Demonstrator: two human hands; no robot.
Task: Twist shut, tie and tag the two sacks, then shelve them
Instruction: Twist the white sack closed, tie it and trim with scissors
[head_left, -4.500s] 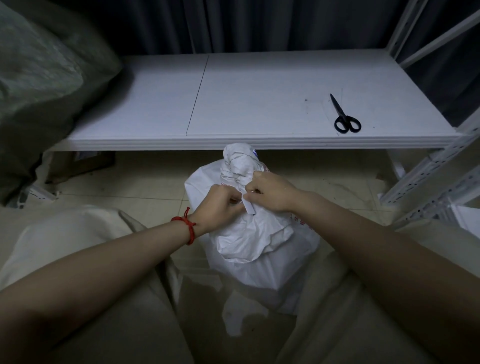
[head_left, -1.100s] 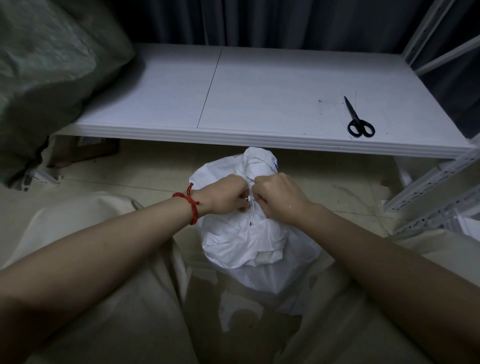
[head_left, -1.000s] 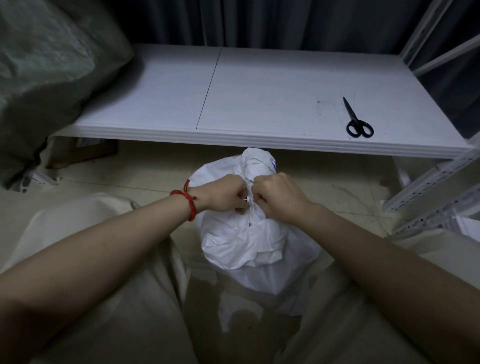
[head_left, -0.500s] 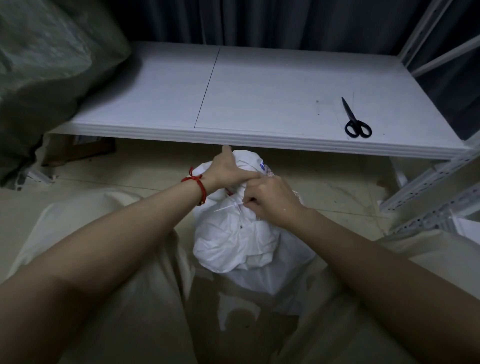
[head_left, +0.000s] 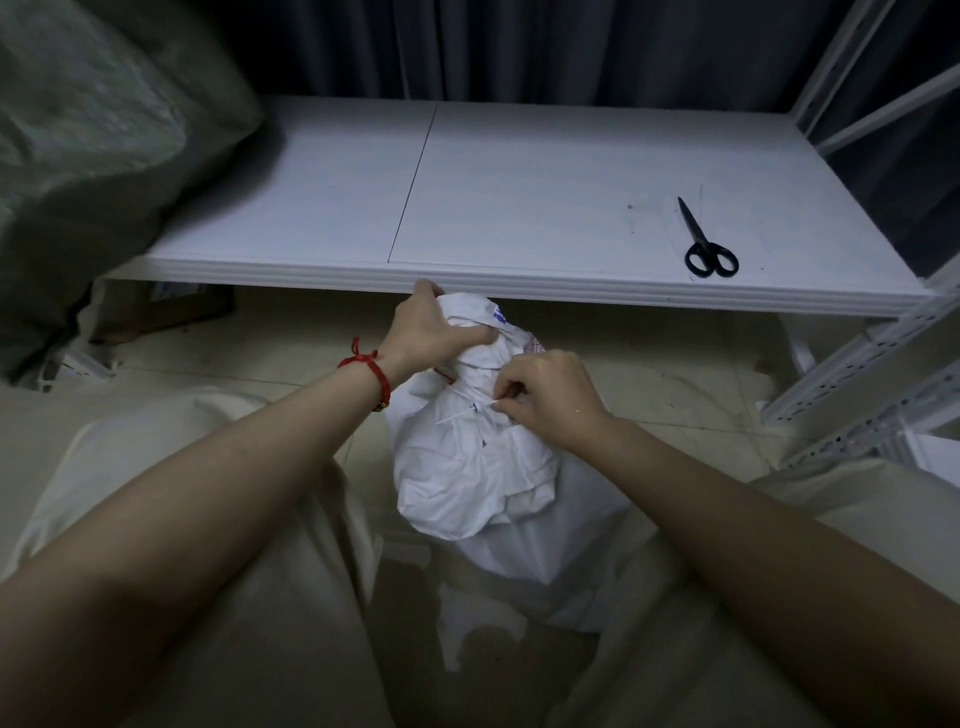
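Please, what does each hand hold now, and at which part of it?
The left hand grips the white sack by its bunched top. The right hand pinches a thin white tie at the sack's neck.

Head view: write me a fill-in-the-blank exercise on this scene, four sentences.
The white sack stands on the ___, before the shelf.
The left hand, gripping its twisted top, wears a ___ wrist cord.
The right hand pinches a thin ___ tie.
On the shelf lie black ___.
Missing: floor; red; white; scissors.
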